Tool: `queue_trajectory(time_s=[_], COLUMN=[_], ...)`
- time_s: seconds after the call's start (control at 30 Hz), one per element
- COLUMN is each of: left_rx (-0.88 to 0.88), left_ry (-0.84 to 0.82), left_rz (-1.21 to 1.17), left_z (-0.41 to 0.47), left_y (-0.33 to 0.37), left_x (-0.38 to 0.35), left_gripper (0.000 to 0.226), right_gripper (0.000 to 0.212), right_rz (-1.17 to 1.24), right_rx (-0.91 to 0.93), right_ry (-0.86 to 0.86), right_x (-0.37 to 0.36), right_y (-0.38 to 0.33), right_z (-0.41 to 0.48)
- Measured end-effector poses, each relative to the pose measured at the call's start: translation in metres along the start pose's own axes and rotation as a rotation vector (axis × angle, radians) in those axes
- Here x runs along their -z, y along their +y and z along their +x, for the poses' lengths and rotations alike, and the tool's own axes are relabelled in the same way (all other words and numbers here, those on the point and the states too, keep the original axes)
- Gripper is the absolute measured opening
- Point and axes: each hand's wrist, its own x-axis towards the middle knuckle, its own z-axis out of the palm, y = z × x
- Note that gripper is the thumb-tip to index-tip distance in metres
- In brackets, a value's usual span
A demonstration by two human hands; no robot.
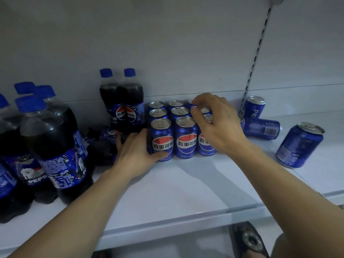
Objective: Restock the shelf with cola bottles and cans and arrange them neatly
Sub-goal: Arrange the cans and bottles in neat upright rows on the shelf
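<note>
A block of blue cola cans stands in three columns mid-shelf; the middle front can (186, 142) shows its logo. My left hand (135, 153) grips the front-left can (162, 140) from its left side, thumb curled round its base. My right hand (217, 123) hangs over the right column, fingers curled down, thumb and forefinger pinching the rim of a rear can (190, 103). It hides most of that column. Two small cola bottles (122, 103) stand upright behind the block's left. Large cola bottles (54, 146) crowd the far left.
Small bottles (104, 140) lie on their sides between the large bottles and the cans. To the right are loose cans: one upright (255, 107), one lying (262, 127), one tilted (299, 146). The white shelf (167, 192) has a slotted upright rail (256, 58) behind.
</note>
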Motion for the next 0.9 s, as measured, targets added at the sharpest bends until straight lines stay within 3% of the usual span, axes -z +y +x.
queue_trajectory(time_s=[0.23,0.37,0.47,0.63,0.77,0.83,0.9], left_rx=[0.037,0.046,0.056,-0.204,-0.336,-0.399,-0.467], left_ry=[0.033,0.037,0.147,0.441,0.376,0.336,0.302], left_rz=[-0.030,-0.084,-0.244,-0.258,-0.272,-0.275,-0.274], left_z=[-0.002,-0.006,-0.012,-0.020,-0.024,-0.025,-0.024], left_y=[0.003,0.010,0.027,0.073,0.108,0.127,0.142], left_x=[-0.003,0.001,0.008,0.023,0.012,0.001,-0.010], left_gripper=[0.076,0.103,0.125,0.106,0.097,0.090,0.084], right_gripper=[0.018,0.020,0.021,0.026,0.028,0.031,0.045], right_rz=[0.063,0.045,0.024,-0.033,-0.271,-0.357,-0.446], right_rx=[-0.029,-0.003,0.011,0.005,-0.006,-0.106,-0.325], right_ry=[0.017,-0.013,-0.013,0.025,0.268,0.388,0.307], right_x=[0.014,0.019,0.025,0.050,0.084,0.109,0.130], right_y=[0.015,0.024,0.027,0.031,0.049,0.064,0.085], right_z=[-0.007,-0.012,-0.017,-0.025,-0.031,-0.034,-0.039])
